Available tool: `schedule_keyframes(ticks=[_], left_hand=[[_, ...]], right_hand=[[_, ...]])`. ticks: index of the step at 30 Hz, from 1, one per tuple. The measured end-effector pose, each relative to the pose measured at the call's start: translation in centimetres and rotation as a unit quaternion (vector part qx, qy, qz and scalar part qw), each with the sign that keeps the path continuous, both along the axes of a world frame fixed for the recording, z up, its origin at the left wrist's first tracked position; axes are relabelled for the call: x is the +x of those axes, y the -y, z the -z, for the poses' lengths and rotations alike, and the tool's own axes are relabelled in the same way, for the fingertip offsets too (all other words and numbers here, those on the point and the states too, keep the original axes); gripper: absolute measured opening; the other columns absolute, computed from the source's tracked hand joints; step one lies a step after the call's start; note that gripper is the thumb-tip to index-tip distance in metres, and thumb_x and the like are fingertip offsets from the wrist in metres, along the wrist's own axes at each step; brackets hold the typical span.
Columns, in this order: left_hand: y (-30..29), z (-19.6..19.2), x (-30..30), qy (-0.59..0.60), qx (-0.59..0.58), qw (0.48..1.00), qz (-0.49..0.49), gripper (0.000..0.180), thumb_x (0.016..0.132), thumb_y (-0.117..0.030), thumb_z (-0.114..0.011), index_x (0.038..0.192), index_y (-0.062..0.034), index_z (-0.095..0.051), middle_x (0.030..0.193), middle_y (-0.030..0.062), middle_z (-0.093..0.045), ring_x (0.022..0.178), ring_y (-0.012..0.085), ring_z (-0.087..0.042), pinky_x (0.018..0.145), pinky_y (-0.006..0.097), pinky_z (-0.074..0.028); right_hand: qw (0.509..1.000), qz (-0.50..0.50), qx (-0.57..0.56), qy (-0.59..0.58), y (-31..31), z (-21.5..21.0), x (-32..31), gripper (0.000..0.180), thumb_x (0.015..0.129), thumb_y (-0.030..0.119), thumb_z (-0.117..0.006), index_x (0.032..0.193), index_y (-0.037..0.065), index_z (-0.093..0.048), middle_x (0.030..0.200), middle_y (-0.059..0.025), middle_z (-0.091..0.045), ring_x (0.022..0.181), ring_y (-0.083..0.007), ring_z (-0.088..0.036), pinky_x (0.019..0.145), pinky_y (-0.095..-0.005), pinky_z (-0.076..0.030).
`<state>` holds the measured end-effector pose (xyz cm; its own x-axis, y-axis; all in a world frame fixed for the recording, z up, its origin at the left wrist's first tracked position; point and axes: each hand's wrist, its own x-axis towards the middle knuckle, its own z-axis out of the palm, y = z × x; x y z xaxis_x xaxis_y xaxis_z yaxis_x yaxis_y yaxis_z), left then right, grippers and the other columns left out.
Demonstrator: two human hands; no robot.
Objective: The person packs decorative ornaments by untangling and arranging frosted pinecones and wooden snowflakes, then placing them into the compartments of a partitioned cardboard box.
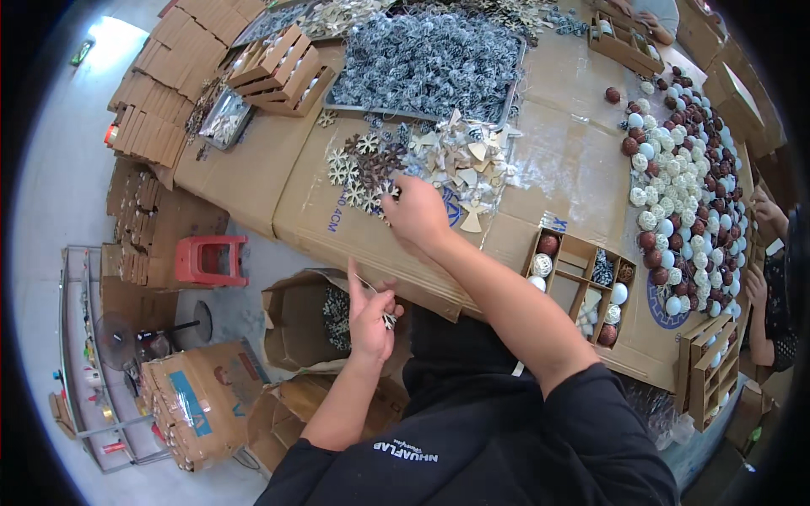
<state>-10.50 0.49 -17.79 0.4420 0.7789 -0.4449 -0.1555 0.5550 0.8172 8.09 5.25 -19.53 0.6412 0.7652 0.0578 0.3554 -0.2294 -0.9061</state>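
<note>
Right hand (415, 211) is in the snowflake pile (344, 167), on the desk (308, 211) just person-side of the pinecone tray (359, 110); fingers curled, can't tell what they pinch. Pile probably sits there for short reach. Left hand (369, 327), farther person-side of the tray, pinches a pale snowflake (389, 320), index extended, likely keeping its thread accessible. Snowflake's radial: no clear long axis; facing too small to tell.
</note>
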Motion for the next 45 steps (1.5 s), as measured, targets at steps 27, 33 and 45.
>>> schedule_keyframes(ticks=[27, 33, 45], left_hand=[[2.5, -0.7, 5.1, -0.034, 0.239, 0.936, 0.255, 0.081, 0.086, 0.007, -0.058, 0.156, -0.0058, -0.019, 0.094, 0.0018, -0.054, 0.090, 0.0085, -0.050, 0.087, 0.023, -0.042], [3.5, -1.0, 5.3, -0.047, 0.242, 0.921, 0.301, 0.079, 0.085, 0.007, -0.060, 0.154, -0.0044, -0.024, 0.092, 0.0015, -0.054, 0.087, 0.0076, -0.051, 0.080, 0.021, -0.044], [3.5, 0.1, 7.0, -0.046, 0.209, 0.932, 0.291, 0.049, 0.091, 0.001, -0.061, 0.138, 0.0005, -0.046, 0.089, -0.0018, -0.054, 0.081, 0.0054, -0.050, 0.075, 0.020, -0.042]], right_hand=[[0.791, -0.056, 0.082, -0.604, 17.2, 3.0, -0.4, 0.023, 0.096, 0.021, -0.065, 0.110, 0.003, -0.069, 0.094, 0.0007, -0.067, 0.078, -0.0069, -0.059, 0.072, -0.0229, -0.048], [0.733, 0.057, 0.207, -0.646, 17.2, 2.3, 0.4, 0.019, 0.098, 0.016, -0.062, 0.112, 0.004, -0.066, 0.096, -0.0017, -0.068, 0.086, -0.0100, -0.063, 0.075, -0.0268, -0.051], [0.741, 0.030, 0.190, -0.644, 18.0, 1.9, 0.8, 0.012, 0.097, 0.013, -0.061, 0.101, 0.002, -0.063, 0.069, 0.0041, -0.051, 0.057, -0.0058, -0.043, 0.052, -0.0207, -0.034]])
